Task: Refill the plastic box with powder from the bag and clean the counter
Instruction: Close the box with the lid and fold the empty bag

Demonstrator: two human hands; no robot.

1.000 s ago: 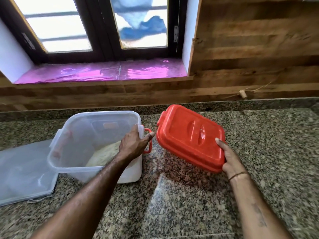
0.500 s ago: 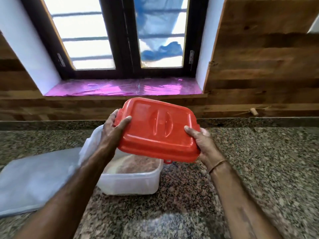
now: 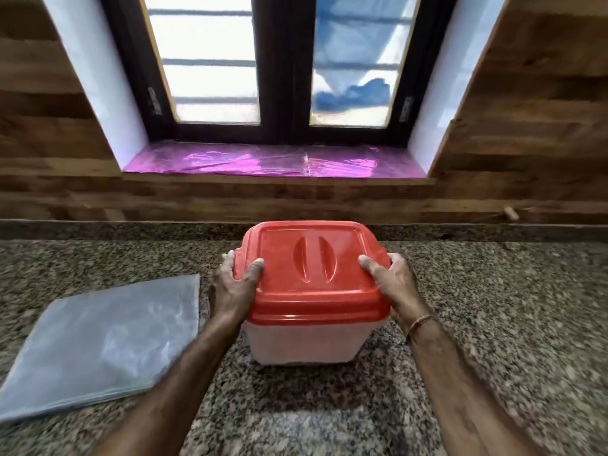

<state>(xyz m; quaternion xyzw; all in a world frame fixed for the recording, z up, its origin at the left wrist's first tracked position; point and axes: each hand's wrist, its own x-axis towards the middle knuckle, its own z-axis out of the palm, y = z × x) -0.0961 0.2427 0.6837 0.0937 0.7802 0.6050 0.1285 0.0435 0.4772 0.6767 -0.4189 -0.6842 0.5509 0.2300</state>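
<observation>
The translucent plastic box stands on the speckled granite counter in the middle of the head view. The red lid sits on top of it and hides the powder inside. My left hand grips the lid's left edge, thumb on top. My right hand grips the lid's right edge in the same way. A flat, empty-looking clear plastic bag lies on the counter to the left of the box, just beside my left forearm.
A wood-panelled wall rises behind the counter, with a window above and a pink shiny sheet on the sill. A small cork-like piece on a string hangs at the wall on the right.
One second ago only my right hand held the lid beside the open box. Both hands then carried it over the box, and now it rests on the box.
</observation>
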